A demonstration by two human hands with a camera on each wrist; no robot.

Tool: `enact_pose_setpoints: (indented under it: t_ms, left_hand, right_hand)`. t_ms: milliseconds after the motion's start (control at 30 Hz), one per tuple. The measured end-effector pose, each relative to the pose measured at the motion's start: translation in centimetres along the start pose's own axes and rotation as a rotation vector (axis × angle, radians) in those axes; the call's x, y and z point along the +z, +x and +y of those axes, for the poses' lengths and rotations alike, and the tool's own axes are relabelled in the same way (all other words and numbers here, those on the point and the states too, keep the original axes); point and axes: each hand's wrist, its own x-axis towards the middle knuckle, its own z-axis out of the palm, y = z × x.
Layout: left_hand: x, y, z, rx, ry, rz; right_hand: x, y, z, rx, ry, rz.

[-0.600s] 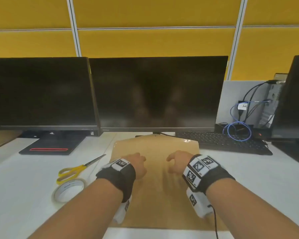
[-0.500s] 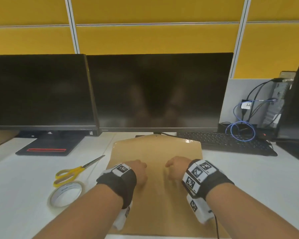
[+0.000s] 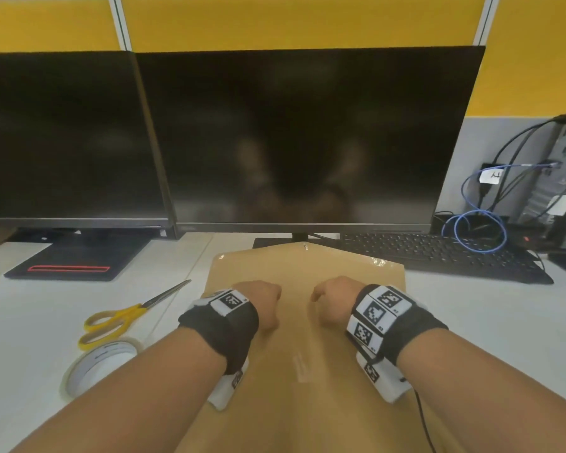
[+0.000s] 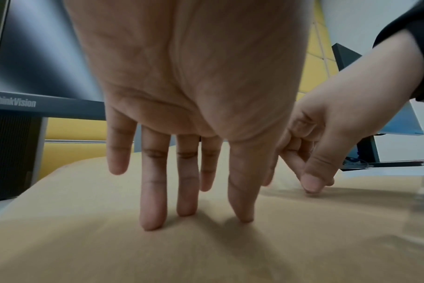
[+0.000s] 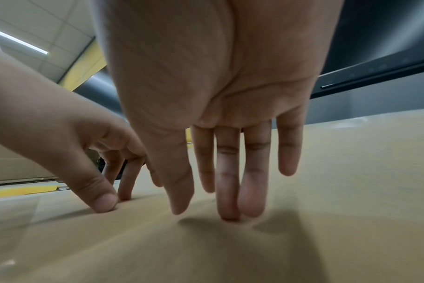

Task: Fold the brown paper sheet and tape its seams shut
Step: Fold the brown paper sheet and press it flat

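Note:
The folded brown paper sheet [image 3: 304, 361] lies flat on the white desk, its far end a taped flap with glossy clear tape at the corners. My left hand [image 3: 263, 304] and right hand [image 3: 332, 300] rest side by side on its middle. In the left wrist view, straight fingertips [image 4: 152, 222] press down on the brown paper [image 4: 85, 239]. The right wrist view shows the same: extended fingertips [image 5: 228, 212] touch the paper [image 5: 351, 191], with the left hand's thumb [image 5: 102, 203] beside them. Neither hand holds anything. A strip of clear tape [image 3: 299, 364] runs along the centre seam.
Yellow-handled scissors [image 3: 125, 317] and a roll of clear tape [image 3: 98, 364] lie on the desk left of the sheet. Two dark monitors [image 3: 294, 135] stand behind it. A black keyboard [image 3: 438, 253] and cables [image 3: 477, 227] sit at the right rear.
Both hands have slid a little toward me along the sheet, still side by side. The head view has tilted down and closer.

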Motion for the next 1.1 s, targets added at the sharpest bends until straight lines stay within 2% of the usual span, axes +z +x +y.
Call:
enact_pose_setpoints:
  t_ms: [233,367,433,500,733,1100]
  left_hand:
    - [0.0,0.7,0.0,-0.016,0.018,-0.032]
    - [0.2,0.5,-0.1,-0.014,0.007,-0.033]
    - [0.3,0.5,-0.4,-0.015,-0.01,-0.023]
    - [0.4,0.4,-0.5,-0.022,-0.035,-0.009]
    - [0.6,0.7,-0.3,0.005,0.003,0.004]
    - [0.4,0.0,-0.4,0.003,-0.045,0.021]
  right_hand:
    - [0.2,0.4,-0.6,0.011,-0.07,0.022]
    - [-0.6,0.8,0.0,-0.016,-0.078,0.268]
    - [-1.0,1.6,0.5,-0.005,-0.008,0.363]
    - [-1.3,2.4,0.8,0.025,0.059,0.358]
    - [-1.3,5.0,1.1,0.12,0.067,0.264]
    - [-2.7,0.7,1.6,-0.014,0.067,0.462]
